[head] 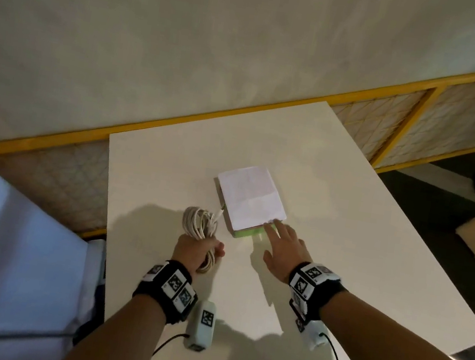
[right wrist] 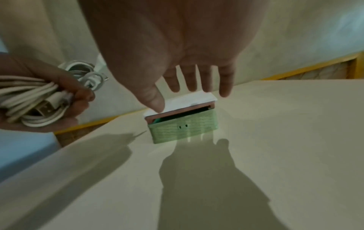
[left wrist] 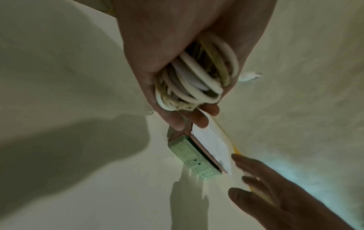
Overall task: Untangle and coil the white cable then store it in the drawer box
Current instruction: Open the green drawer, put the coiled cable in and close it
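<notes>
Matt table (head: 326, 256), ribbed plastic drawer (right wrist: 183, 129)

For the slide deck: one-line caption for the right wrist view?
Open right hand reaches over the green drawer box while left hand grips the coiled white cable.

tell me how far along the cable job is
Done: the white cable is coiled into a bundle, gripped by the left hand. In hand: the right hand, fingers spread, reaches the box, whose green drawer is slightly open. Left: open it, put the cable in.

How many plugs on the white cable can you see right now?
2. A flat USB plug lies in the left hand among the loops; a small plug sticks out near the drawer box. Loops may hide others.
</notes>
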